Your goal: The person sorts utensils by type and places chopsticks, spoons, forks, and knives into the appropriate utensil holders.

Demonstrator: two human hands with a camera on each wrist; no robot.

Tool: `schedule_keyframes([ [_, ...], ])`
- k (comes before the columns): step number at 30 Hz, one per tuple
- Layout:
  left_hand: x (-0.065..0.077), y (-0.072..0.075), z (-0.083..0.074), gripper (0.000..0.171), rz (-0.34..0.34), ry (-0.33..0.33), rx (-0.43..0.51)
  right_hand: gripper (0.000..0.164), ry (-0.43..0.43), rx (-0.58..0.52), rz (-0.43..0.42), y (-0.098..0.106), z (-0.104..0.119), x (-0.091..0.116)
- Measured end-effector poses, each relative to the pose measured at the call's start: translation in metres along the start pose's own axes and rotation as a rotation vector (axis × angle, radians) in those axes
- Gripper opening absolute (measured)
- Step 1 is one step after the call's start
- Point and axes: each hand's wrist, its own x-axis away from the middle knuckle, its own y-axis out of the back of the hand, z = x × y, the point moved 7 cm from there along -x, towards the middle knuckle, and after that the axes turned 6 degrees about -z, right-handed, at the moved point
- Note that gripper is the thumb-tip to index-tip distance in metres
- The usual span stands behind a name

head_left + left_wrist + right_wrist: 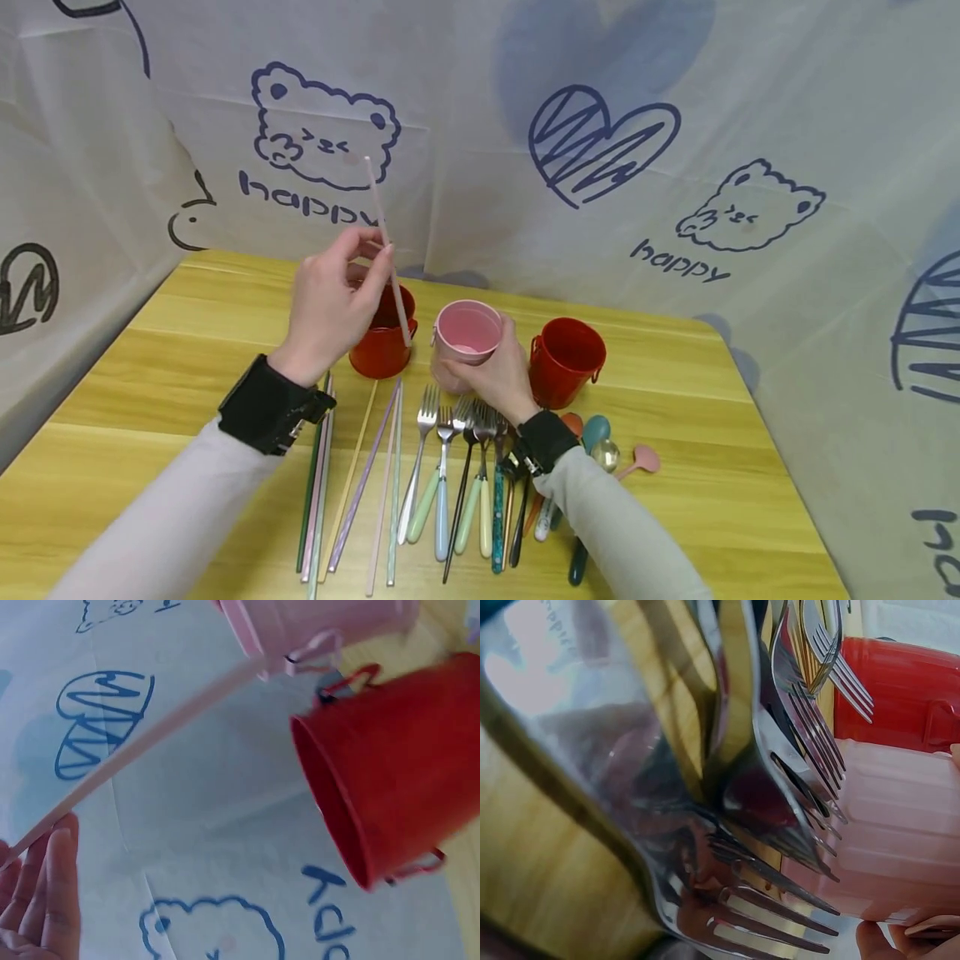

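Note:
My left hand (330, 304) pinches a pale pink straw (381, 208) between thumb and fingers. The straw stands nearly upright, its lower end in front of the left red bucket (377, 357). In the left wrist view the same straw (157, 742) runs aslant, with the fingers at its one end. My right hand (501, 371) grips the small pink bucket (447, 373) by its right side, thumb at the front near the rim. That bucket is upright, and no straw shows inside it. To its right stands another red bucket (551, 383).
Several straws, one of them purple (365, 479), lie at the front left of the wooden table (187, 400). Several forks (427, 408) lie in the middle, below the pink bucket. Spoons, including a pink one (647, 458), lie partly under the right forearm. A printed cloth (465, 100) hangs behind.

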Motion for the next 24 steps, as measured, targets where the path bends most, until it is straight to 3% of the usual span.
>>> schedule_keyframes([
  [5,-0.013,-0.022,-0.01,0.021,-0.032,-0.043,0.056,0.091,0.016,0.001,-0.007,0.001,0.001,-0.001],
  [9,-0.011,-0.043,-0.011,0.019,-0.006,-0.044,0.055,0.091,0.016,-0.004,0.001,0.001,0.002,0.0],
  [13,-0.001,-0.068,-0.007,0.019,0.096,-0.006,0.005,0.092,0.023,0.001,0.01,0.001,0.003,0.0],
  [18,0.014,-0.094,0.004,0.024,0.302,0.076,-0.128,0.093,0.016,0.017,0.017,0.0,0.002,0.0],
  [21,0.023,-0.1,0.009,0.029,0.386,0.109,-0.219,0.093,0.006,0.025,0.025,-0.001,0.001,-0.001],
  [24,0.029,-0.096,0.011,0.032,0.398,0.099,-0.276,0.093,0.003,0.027,0.031,-0.001,0.001,-0.001],
])
